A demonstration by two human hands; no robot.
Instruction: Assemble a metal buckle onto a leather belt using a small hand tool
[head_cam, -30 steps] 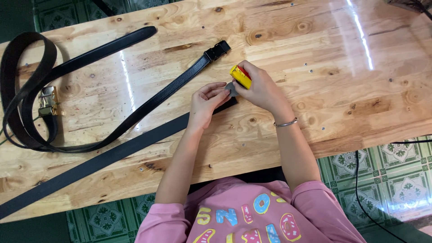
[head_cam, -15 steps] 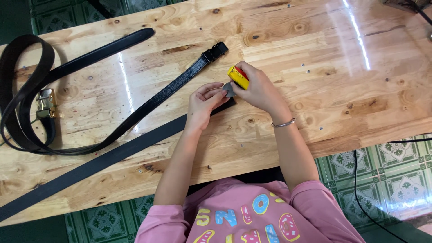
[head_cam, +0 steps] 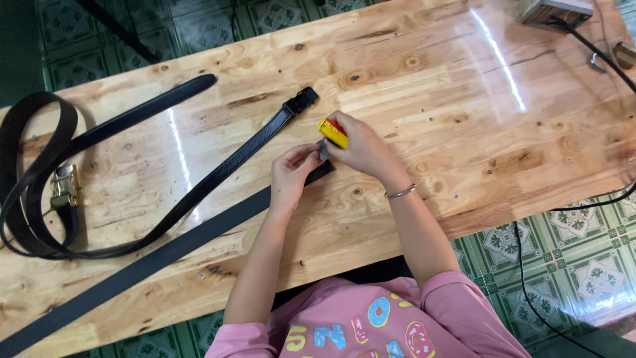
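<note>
There is only one view, from a camera on the person's head, and it looks almost straight down on the glossy pale wooden bench (head_cam: 430,86). It stands rather high above the bench, so nearly the whole top is seen, with the near edge running slanted across the lower part. Green patterned floor tiles (head_cam: 583,265) show beyond the near right corner and past the far edge.

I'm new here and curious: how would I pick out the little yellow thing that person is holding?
Start at the big wooden table and find the two hands meeting near its middle. The right hand grips a small yellow tool with a red part, held at the end of a flat black strap. It is the only bright-coloured object among dark belts.
</note>
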